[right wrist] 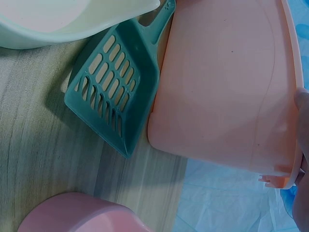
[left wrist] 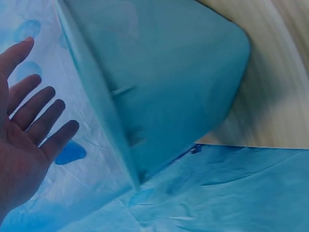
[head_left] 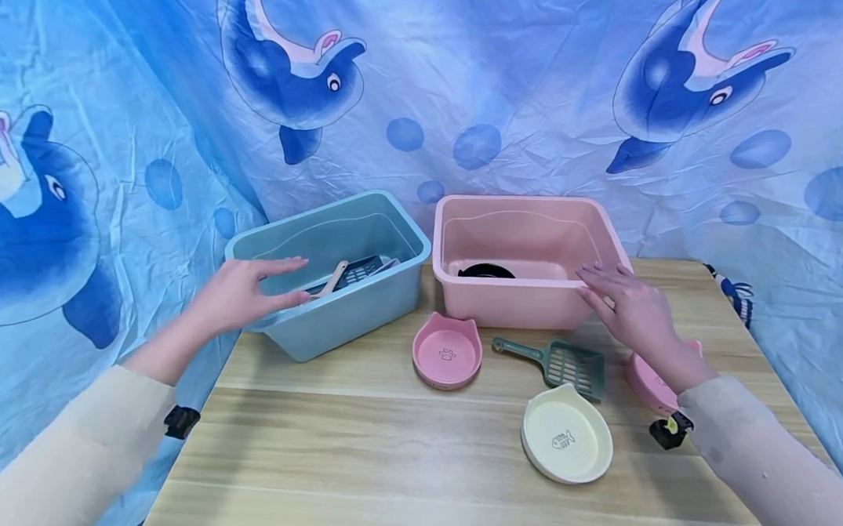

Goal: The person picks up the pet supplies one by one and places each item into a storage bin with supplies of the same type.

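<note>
My left hand (head_left: pixel 242 294) is held over the near left rim of the blue bin (head_left: pixel 353 317), its thumb and fingers apart. The left wrist view shows the hand (left wrist: pixel 29 130) with fingers spread, beside the bin's wall (left wrist: pixel 178 72). Inside lie a dark blue slotted scoop (head_left: pixel 364 270) and a beige handle (head_left: pixel 333 279). My right hand (head_left: pixel 631 305) rests at the front right corner of the pink bin (head_left: pixel 511 304), fingers extended over the rim and thumb on the outer side. A black rounded object (head_left: pixel 487 270) lies inside this bin, partly hidden by its front wall.
In front of the bins are a pink cat-eared bowl (head_left: pixel 447 354), a green litter scoop (head_left: pixel 570 366) and a cream bowl (head_left: pixel 566 437) with a fishbone print. Another pink bowl (head_left: pixel 649 386) sits partly under my right forearm. Blue dolphin-print cloth hangs behind the wooden table (head_left: pixel 346 470).
</note>
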A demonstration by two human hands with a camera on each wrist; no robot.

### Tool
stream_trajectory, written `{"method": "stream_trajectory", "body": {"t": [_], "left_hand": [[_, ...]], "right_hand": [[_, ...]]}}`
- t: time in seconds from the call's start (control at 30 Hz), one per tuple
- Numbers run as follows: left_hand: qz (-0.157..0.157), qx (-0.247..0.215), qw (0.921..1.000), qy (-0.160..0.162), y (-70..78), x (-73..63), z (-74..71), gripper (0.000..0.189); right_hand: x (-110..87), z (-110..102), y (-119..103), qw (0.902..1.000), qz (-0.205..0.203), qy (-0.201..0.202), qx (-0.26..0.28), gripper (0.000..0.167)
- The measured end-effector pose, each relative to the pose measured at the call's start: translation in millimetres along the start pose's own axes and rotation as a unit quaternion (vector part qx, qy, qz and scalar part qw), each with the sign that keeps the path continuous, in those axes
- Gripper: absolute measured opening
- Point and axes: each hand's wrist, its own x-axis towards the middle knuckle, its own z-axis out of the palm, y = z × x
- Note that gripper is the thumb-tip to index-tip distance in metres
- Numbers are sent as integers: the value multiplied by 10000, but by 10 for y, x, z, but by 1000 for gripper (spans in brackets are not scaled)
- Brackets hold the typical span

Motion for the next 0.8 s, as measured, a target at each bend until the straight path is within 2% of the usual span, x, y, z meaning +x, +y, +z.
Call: {"method": "stream_trajectory", "body": {"t": [0.17,0.33,0.43,0.57,0.67,0.8], "left_hand": [[42,-15,9997,219,-113,-116,159,62],[339,333,9951,865,-182,-231,371,62],[526,677,9854,1472,-202,-283,501,61],[740,1015,9673,2202,-233,-348,664,59],[898,1144,9545,2602,-255,-384,771,59],[1004,1177,9415,2994,-257,-413,888,73]], "right_hand": [[-4,7,3,10000,12,33,11,40],[-8,21,13,9999,-41,103,40,41],[-10,24,14,9999,-32,109,32,41],[-8,22,10,10000,11,65,-3,41],[-7,24,12,10000,0,64,-30,42],[-9,29,15,9999,-19,93,-51,42]]}}
